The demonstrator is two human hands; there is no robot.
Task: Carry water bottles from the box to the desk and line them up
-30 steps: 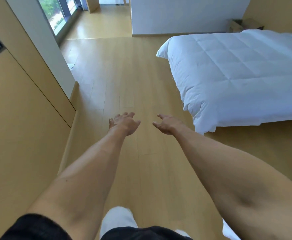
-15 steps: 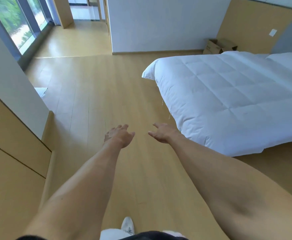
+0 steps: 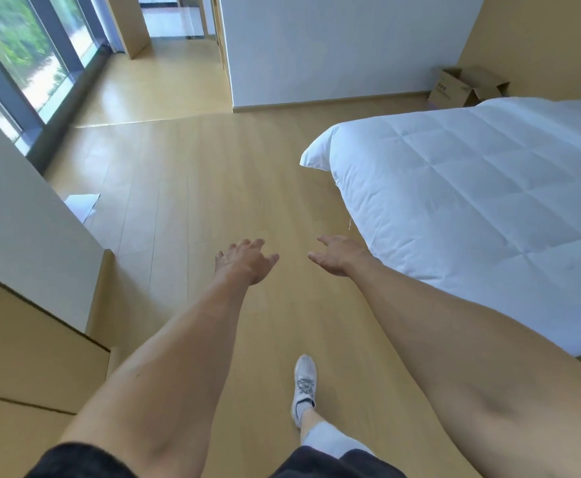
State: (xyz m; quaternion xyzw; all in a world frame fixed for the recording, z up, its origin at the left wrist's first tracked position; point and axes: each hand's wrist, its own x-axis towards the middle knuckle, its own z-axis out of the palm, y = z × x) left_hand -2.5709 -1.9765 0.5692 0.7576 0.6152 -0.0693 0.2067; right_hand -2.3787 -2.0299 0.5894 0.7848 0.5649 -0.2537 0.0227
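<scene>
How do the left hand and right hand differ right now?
The left hand shows its back to the camera, fingers loosely curved and spread; the right hand is turned thumb side up, fingers flatter and together. The left hand hangs over bare wooden floor, the right hand beside the edge of the white quilted bed. Both are held out forward, holding nothing.

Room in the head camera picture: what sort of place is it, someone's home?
Probably a bedroom, perhaps in a hotel or flat. A bed with a white quilt, a wood floor, tall windows and an open cardboard box by the wall suggest it.
</scene>
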